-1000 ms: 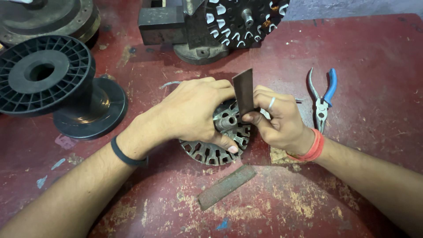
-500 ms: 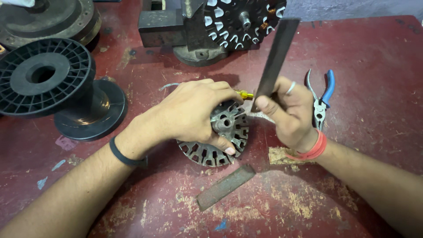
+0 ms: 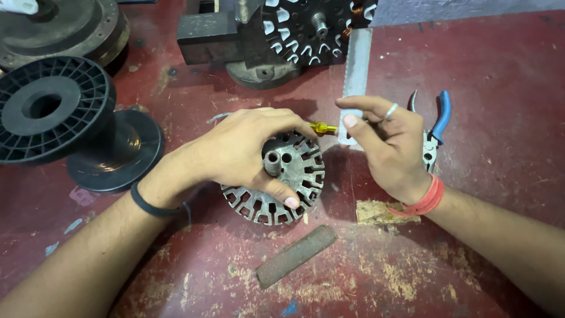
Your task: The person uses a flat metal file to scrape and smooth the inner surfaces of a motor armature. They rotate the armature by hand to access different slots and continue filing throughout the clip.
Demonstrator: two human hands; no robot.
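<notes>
Left hand (image 3: 247, 147) grips slotted core (image 3: 288, 182); right hand (image 3: 391, 147) holds strip (image 3: 356, 70).

worn red table (image 3: 500, 235) | black spool (image 3: 47, 109) | slotted stator core (image 3: 276, 188) | pliers (image 3: 434, 126) | flat file (image 3: 296, 255)

Black wristband (image 3: 154, 203), red wristband (image 3: 425, 201), silver ring (image 3: 391, 110)

A worn workbench top (image 3: 482, 53) painted dark red fills nearly the whole view, its paint scratched and flaked to bare pale patches along the near edge, with a few small blue flecks at lower left. At the top right corner a strip of grey surface (image 3: 459, 7) shows beyond the bench edge. The light is even and soft, casting faint shadows. No walls, windows or floor are clearly visible.
</notes>
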